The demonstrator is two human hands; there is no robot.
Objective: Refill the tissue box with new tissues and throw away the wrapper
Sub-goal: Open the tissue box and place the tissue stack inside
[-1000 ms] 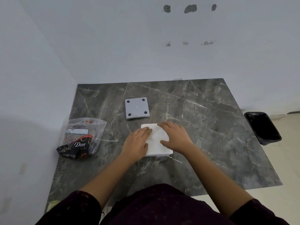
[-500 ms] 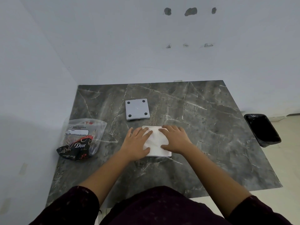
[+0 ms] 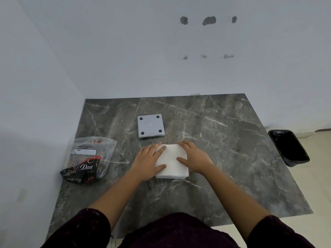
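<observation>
A white stack of tissues (image 3: pixel 172 161) lies flat on the dark marble table (image 3: pixel 232 158), near the middle. My left hand (image 3: pixel 148 162) holds its left side, fingers and thumb resting on top. My right hand (image 3: pixel 195 157) holds the right side the same way. Just beyond the stack sits the grey square tissue box (image 3: pixel 150 126), turned upside down with black feet at its corners. The plastic wrapper (image 3: pixel 88 161), clear on top and black with "Dove" lettering below, lies crumpled near the table's left edge.
A black bin (image 3: pixel 289 147) with a dark liner stands on the floor beyond the table's right edge. White walls close off the table's far and left sides. My dark sleeves fill the bottom of the view.
Both hands have slid outward from the middle of the tissue stack to its left and right sides, so more of its white top shows. The box and wrapper have not moved.
</observation>
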